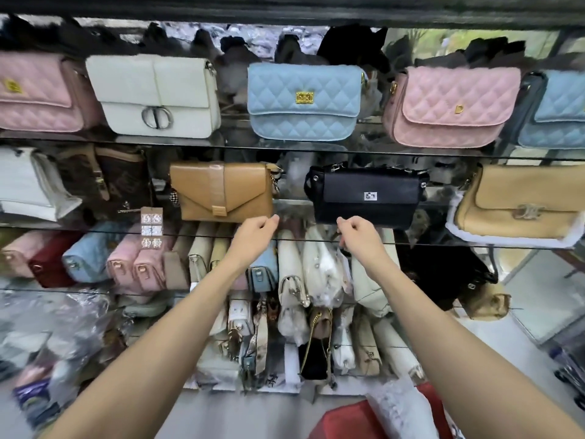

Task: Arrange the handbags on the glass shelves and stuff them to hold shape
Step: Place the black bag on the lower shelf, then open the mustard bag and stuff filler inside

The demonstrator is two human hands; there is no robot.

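Observation:
My left hand and my right hand reach to the front edge of the middle glass shelf. Both have curled fingers, and whether they pinch anything is unclear. They frame the gap between a tan envelope bag and a black flap bag, touching neither. A hazy patch shows in the gap. A beige bag lies on white wrapping at the right. On the upper glass shelf stand a pink quilted bag, a white bag, a blue quilted bag and a second pink bag.
Below the hands, several bags stand packed upright on lower shelves, some in clear plastic. A white bag and a brown patterned bag fill the middle shelf's left end. Plastic-wrapped stock lies at the lower left, and a red object near my feet.

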